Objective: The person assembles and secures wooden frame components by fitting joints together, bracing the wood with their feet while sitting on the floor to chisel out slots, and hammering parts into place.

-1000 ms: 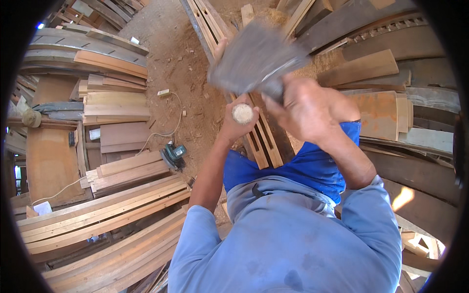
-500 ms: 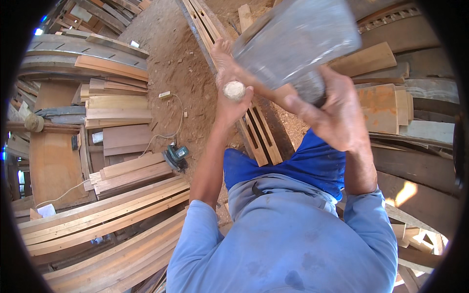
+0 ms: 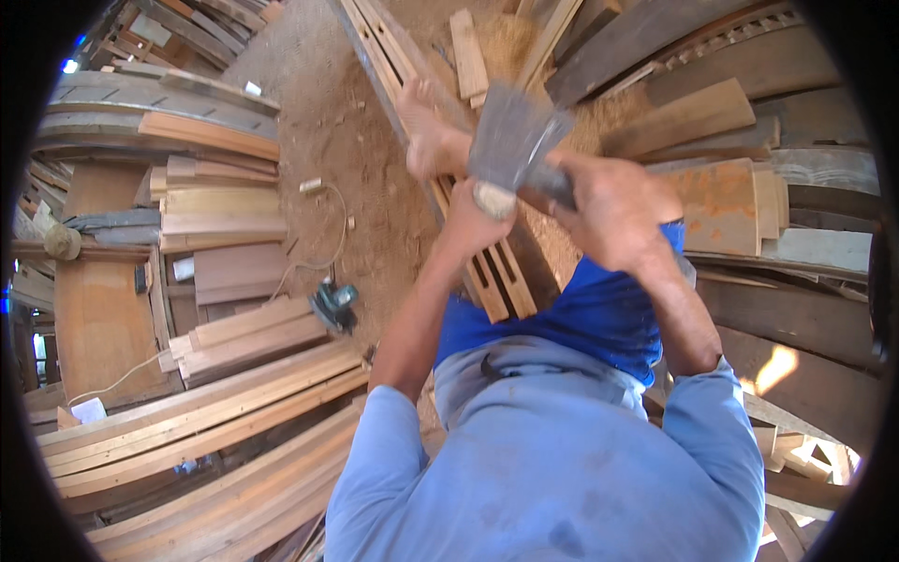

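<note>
My left hand is closed round an upright chisel, whose round, pale, battered handle end faces up; its blade is hidden below the fist. In my right hand is the dark handle of a grey, broad, flat-headed mallet, blurred by motion. The mallet's head is just above and beyond the chisel's end; whether they touch I cannot tell. Beneath my hands runs a long pale piece of wood with narrow slots cut in it. It lies on a darker beam between my legs, and my bare foot rests across it.
On the dusty floor at left lies a green power tool with a pale cord. Stacked boards and long planks line the left side. More boards stand at the right. A loose wood offcut lies ahead.
The mallet has moved down and away from me, toward the chisel's end, with my right hand lower and slightly left. My left hand and the chisel have shifted slightly right and down.
</note>
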### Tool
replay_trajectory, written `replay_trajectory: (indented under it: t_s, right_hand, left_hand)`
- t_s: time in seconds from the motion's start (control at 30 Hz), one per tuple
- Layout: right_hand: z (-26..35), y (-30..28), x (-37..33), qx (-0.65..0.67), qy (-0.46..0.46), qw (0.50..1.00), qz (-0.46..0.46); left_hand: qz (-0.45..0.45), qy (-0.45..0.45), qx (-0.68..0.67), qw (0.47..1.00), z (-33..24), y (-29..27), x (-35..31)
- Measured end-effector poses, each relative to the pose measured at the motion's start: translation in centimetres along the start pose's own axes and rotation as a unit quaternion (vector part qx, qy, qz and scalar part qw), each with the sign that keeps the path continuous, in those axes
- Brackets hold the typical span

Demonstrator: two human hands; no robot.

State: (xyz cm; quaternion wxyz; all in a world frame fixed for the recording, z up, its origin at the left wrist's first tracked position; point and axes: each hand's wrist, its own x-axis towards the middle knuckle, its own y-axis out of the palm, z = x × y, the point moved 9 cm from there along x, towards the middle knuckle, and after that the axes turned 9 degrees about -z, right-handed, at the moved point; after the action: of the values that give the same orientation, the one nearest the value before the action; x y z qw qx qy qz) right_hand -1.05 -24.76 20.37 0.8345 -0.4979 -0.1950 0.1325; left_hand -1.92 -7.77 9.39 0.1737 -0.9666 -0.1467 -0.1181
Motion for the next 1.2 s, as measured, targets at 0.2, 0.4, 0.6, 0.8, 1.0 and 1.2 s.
replay_trajectory:
  t_s: [0.2, 0.4, 0.6, 0.8, 1.0, 1.2]
  right_hand:
    - [2.6, -4.9, 0.3, 0.218, 0.019, 0.957, -0.189]
    - [5.3, 1.6, 0.0, 0.104, -0.097, 0.990, 0.018]
    - [7.2, -2.1, 0.1, 0.145, -0.094, 0.984, -0.041]
    - [5.3, 3.3, -0.7, 0.064, -0.107, 0.986, 0.111]
    - [4.4, -4.8, -0.2, 0.206, 0.011, 0.977, -0.051]
    - [1.0, -10.7, -2.0, 0.389, 0.010, 0.881, -0.267]
  left_hand:
    - [0.090, -0.042, 0.058, 0.993, 1.0, -1.3, -0.3]
    - [-0.043, 0.018, -0.034, 0.998, 2.3, -3.3, -3.4]
    - [0.051, 0.017, 0.011, 0.998, 2.5, -4.1, -3.5]
    - [-0.017, 0.060, 0.043, 0.997, 2.9, -3.8, -3.5]
    - [-0.081, 0.085, 0.028, 0.993, -1.1, -6.4, 2.5]
    - [-0.070, 0.105, 0.009, 0.992, -5.4, -4.6, 5.6]
